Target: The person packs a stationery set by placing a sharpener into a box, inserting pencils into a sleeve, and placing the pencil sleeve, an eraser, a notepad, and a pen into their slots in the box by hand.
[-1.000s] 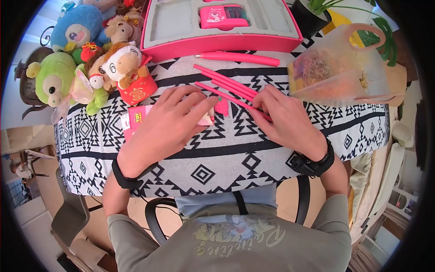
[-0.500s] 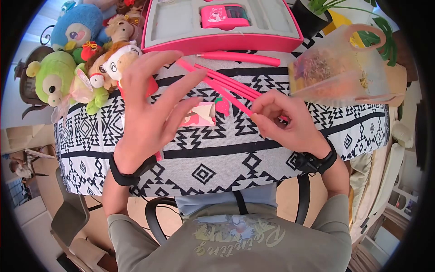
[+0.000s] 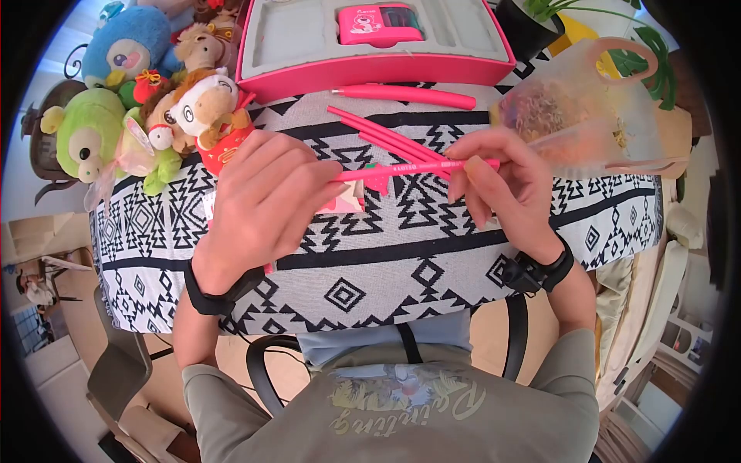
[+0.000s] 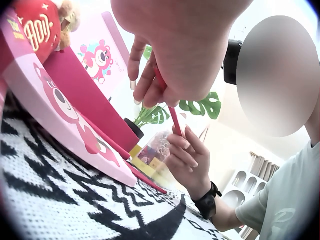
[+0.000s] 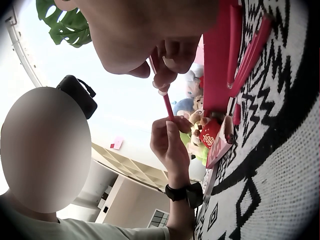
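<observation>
A pink pencil (image 3: 405, 169) with small lettering is held level above the tablecloth, spanning both hands. My left hand (image 3: 266, 197) grips its left end, which is hidden under the curled fingers. At the other end, the thumb and fingers of my right hand (image 3: 513, 181) pinch it, as the right wrist view also shows. Several more pink pencils (image 3: 386, 139) lie in a loose bundle on the cloth just behind. Below the raised pencil are a strawberry-shaped piece (image 3: 377, 184) and a pink bear-print carton (image 4: 75, 115), partly covered by my left hand in the head view.
A pink box (image 3: 370, 73) with a tray insert and a pink sharpener (image 3: 380, 26) stands at the back. In front of it lies a thick pink pen (image 3: 409, 96). Plush toys (image 3: 96, 135) crowd the left; a translucent bag (image 3: 571, 116) and potted plant (image 3: 529, 31) stand right.
Both hands have lifted a pencil off the bundle and turned it level. My left hand went from spread fingers to gripping its left end, while the right hand rose slightly with the other end.
</observation>
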{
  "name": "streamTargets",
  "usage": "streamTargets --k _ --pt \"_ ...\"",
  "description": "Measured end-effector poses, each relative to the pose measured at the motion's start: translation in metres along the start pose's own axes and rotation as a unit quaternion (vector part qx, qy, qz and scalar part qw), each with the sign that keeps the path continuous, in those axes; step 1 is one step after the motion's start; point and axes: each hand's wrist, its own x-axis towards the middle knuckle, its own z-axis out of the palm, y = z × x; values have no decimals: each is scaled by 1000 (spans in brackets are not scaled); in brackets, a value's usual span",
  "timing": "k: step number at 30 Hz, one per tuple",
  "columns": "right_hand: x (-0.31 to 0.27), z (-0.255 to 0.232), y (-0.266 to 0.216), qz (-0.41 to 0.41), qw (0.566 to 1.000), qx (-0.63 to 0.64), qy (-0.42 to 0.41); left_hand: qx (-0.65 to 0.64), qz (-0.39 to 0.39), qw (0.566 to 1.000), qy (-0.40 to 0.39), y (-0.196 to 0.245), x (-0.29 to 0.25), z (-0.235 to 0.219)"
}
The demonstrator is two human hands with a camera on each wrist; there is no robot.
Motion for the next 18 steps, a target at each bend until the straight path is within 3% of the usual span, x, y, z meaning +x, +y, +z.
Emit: streamTargets --k 3,9,12,16,18 --pt "1 2 3 -55 998 -13 20 -20 -37 999 -17 -3 -1 -2" --pt "2 2 9 -88 994 -42 38 -14 -29 999 -3 -3 1 0" --pt "0 2 5 -48 996 -53 44 -13 -25 1000 -9 -3 1 1" --pt "1 2 11 -69 995 -49 50 -15 -3 1000 -12 -3 2 3" --pt "1 2 12 -85 995 -24 47 -55 -33 998 -23 1 1 3"
